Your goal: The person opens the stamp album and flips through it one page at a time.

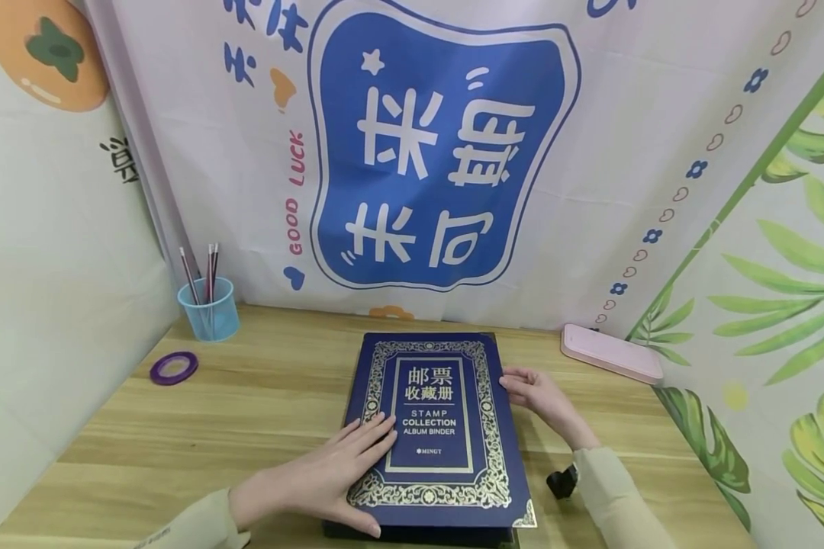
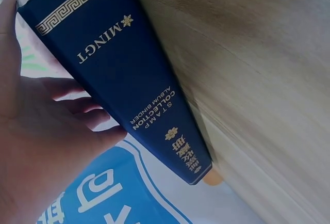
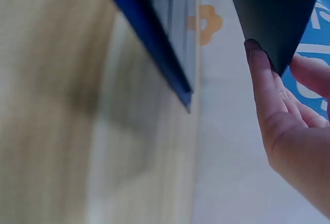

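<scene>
A dark blue stamp album [image 1: 470, 412] with gold borders lies on the wooden table, its front cover facing up. My left hand [image 1: 336, 473] rests on the left side of the cover with straight fingers. The left wrist view shows the album's spine [image 2: 124, 64] beside that hand. At the cover's right edge, my right hand [image 1: 539, 396] pinches the rim. In the right wrist view, the front cover [image 3: 278, 22] stands raised off the part below, with fingers [image 3: 265, 84] under it and the thumb on the outer side. The inner pages are mostly hidden.
A light blue cup [image 1: 209, 316] with several pencils stands at the back left. Near it lies a purple ring-shaped roll [image 1: 155, 372]. A pink case [image 1: 611, 353] sits at the back right. Printed cloth hangs behind the wooden table [image 1: 268, 404].
</scene>
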`<state>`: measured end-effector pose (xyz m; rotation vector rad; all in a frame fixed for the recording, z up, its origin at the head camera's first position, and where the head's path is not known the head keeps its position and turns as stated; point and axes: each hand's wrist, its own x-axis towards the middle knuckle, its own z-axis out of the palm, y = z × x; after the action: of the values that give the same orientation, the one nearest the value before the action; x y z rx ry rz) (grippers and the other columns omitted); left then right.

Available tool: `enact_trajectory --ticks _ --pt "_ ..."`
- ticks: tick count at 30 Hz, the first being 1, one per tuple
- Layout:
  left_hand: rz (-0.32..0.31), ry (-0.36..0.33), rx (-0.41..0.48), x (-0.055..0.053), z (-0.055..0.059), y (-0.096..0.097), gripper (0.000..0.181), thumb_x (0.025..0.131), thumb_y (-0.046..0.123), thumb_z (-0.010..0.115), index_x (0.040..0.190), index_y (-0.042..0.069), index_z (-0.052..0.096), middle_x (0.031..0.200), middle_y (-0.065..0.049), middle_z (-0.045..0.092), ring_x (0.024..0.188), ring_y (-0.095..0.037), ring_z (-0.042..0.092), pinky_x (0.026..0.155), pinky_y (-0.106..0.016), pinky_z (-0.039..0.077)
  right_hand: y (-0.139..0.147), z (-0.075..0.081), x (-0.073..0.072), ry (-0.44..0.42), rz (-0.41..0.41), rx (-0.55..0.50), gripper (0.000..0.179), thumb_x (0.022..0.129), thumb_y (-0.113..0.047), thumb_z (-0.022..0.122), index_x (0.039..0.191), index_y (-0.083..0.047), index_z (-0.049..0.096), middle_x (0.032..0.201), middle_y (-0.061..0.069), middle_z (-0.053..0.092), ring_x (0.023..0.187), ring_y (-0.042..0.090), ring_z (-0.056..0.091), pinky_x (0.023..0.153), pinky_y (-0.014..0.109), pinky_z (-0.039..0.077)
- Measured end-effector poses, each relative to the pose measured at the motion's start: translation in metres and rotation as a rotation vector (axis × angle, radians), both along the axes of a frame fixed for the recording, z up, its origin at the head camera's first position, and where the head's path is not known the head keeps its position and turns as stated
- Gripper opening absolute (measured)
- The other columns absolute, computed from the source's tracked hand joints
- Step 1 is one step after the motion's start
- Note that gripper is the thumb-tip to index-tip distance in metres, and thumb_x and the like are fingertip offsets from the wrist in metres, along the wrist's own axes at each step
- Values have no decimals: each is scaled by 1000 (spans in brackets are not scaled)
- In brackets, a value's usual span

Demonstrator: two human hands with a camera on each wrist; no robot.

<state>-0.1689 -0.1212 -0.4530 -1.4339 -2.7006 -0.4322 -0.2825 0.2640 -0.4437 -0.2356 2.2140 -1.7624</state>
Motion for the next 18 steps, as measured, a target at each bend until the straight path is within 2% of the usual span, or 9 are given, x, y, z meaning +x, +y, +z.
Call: enact_trajectory --ticks 5,9,12,16,18 --pt "6 -19 46 2 4 -3 112 80 77 58 155 0 28 165 -21 19 150 -42 24 114 -60 32 -4 17 -2 47 15 8 59 103 -16 52 145 19 31 145 37 43 109 4 65 97 21 53" --pt "15 -71 79 4 8 -8 113 80 71 65 157 1 23 166 -21 15 150 -43 23 113 -59 35 -11 33 -3 97 34 -13 57 104 -20 52 146 14 34 146 35 44 111 4 65 98 22 53" --pt "25 -169 114 5 13 -12 112 81 64 70 159 3 18 167 -20 10 151 -44 19 113 -58 36 -18 45 -5 147 62 -50 56 104 -24 52 146 11 38 145 31 48 110 3 66 97 22 53" --pt "57 -329 202 3 24 -16 106 86 50 72 159 3 13 167 -21 5 151 -45 14 113 -63 30 -32 59 -8 205 102 -125 55 104 -26 52 147 8 40 144 24 53 111 4 68 96 23 54" --pt "80 -365 249 0 31 -16 101 89 46 70 159 1 12 166 -22 5 151 -46 13 114 -65 26 -39 66 -9 227 127 -162 56 104 -26 52 148 7 38 144 23 53 112 6 67 97 24 54"
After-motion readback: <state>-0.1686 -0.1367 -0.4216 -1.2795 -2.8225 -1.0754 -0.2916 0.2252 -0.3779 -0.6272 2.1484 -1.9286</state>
